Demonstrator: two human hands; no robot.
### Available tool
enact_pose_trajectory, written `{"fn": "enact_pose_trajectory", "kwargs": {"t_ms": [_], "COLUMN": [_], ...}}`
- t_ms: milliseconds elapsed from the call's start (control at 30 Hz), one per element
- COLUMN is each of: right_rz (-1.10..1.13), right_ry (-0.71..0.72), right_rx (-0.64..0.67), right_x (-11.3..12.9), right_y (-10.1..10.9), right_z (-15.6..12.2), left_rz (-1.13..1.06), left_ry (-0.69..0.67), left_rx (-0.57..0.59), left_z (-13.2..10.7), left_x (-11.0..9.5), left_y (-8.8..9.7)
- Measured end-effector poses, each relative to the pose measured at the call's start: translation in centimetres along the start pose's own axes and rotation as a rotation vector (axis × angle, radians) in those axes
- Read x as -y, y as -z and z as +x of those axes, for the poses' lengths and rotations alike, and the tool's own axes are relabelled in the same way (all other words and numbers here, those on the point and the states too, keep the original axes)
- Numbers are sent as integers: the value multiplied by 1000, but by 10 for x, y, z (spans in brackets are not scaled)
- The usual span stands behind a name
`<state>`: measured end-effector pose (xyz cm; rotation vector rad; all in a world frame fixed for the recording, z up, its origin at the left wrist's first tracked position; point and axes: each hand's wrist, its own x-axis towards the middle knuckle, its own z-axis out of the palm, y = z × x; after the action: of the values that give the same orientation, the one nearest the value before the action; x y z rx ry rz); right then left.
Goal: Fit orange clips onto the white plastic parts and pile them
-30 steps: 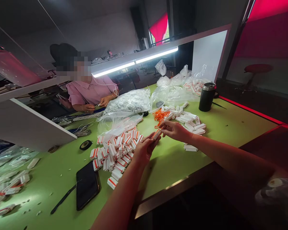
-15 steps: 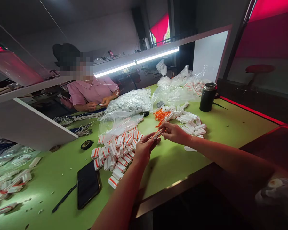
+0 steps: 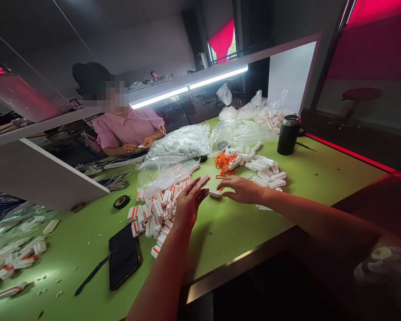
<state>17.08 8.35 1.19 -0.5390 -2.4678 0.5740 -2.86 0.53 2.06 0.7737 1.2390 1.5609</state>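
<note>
My left hand [image 3: 187, 204] is closed on a white plastic connector housing with an orange edge [image 3: 203, 181], held up between thumb and fingers. Just beyond those fingertips, a plain white housing [image 3: 215, 193] lies on the green table. My right hand [image 3: 244, 190] is open, thumb and fingers apart, close to that white housing and near the loose orange strips [image 3: 224, 162]. Left of my left hand spreads a pile of white housings with orange edges [image 3: 157, 209]. Plain white housings [image 3: 262, 171] are heaped behind my right hand.
A black tumbler [image 3: 288, 135] stands at the back right. A phone [image 3: 124, 258], a dark strap-like piece [image 3: 92, 275] and black tape [image 3: 121, 202] lie to the left. Clear bags of parts [image 3: 180, 141] line the back, where a co-worker [image 3: 127, 129] sits.
My right hand has come away from the orange-edged housing, which stays in my left hand. My left hand has moved slightly left, and a white housing now shows between the hands.
</note>
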Motion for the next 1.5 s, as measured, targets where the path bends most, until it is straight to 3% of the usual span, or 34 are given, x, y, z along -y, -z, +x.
{"fn": "enact_pose_trajectory", "kwargs": {"t_ms": [67,167,233,300,467,567,700,767,967,1100,1167,1233,1367,1433,1500], "right_rz": [-162,-338,-357,-293,-146,-189,-278,-316,-449,-399,-186,134,722,828,740], "right_ry": [104,167,198,222,128,-16,-197,-280,-324,-242,-206,-196,-251,-267,-263], "right_rx": [113,198,222,237,166,134,336,480,744,750,725,656,288,86,-63], "right_x": [0,0,2,3,-1,-5,6,17,42,41,36,28,13,6,-2], "right_y": [-3,-8,-9,-8,12,37,73,81,67,64,66,64,44,30,19], "right_z": [-1,-2,-2,-2,0,-2,-10,-14,-24,-25,-23,-19,-6,-1,1], "left_rz": [191,573,812,1001,1194,1184,1200,1304,1668,1458,1203,882,250,88,10], "left_ry": [-87,-346,-515,-600,-668,-744,-701,-641,-449,-499,-505,-390,69,211,256], "left_rx": [-27,-76,-73,-59,-96,68,524,622,437,386,353,350,466,475,404], "left_z": [1,4,8,12,20,15,1,-2,4,1,-5,-12,-23,-23,-19], "left_x": [-4,-7,-9,-11,-8,-3,3,2,-11,-8,-1,6,16,16,14], "left_y": [5,16,25,34,43,29,7,4,24,18,7,-6,-22,-23,-21]}}
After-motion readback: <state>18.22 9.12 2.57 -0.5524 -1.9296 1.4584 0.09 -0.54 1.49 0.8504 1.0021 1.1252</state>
